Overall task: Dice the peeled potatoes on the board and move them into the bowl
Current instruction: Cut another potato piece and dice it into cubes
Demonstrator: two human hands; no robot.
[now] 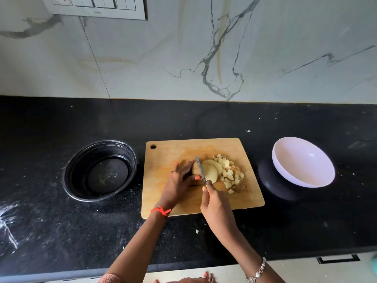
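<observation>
A wooden cutting board (163, 160) lies on the black counter. My left hand (181, 180) holds a peeled potato (195, 169) down on the board, fingers curled over it. My right hand (214, 205) grips the handle of a knife (199, 167) whose blade stands in the potato. Two cut slices (212, 171) lean just right of the blade. A pile of diced potato (231, 172) sits further right on the board. A white bowl (302, 162) stands tilted on a dark base to the right of the board.
A black round container (100, 170) sits left of the board. The marble wall (183, 58) rises behind the counter, with a switch panel (95, 6) at top left. The counter's front edge (183, 268) runs below my forearms.
</observation>
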